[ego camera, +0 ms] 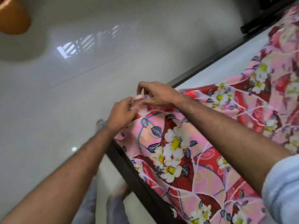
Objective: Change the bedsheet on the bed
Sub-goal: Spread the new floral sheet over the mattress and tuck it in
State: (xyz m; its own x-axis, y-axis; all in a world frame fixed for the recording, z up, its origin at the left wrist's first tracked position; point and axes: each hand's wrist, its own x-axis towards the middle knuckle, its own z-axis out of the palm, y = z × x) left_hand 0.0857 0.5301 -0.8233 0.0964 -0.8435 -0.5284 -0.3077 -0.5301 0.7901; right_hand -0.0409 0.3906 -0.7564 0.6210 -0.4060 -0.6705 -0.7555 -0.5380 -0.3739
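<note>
Head view: mid-frame, left hand [120,110] and right hand [155,94] both pinch the sheet [186,159] corner, likely to pull it over the bed [210,68] at right.

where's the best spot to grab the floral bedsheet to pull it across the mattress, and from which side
Probably at the corner hem of the floral bedsheet, where the left hand and right hand already pinch it. Come from the floor side, at the dark bed frame. The corner is bunched and raised there, so it offers an edge to grip, and bare mattress lies beyond.
</note>
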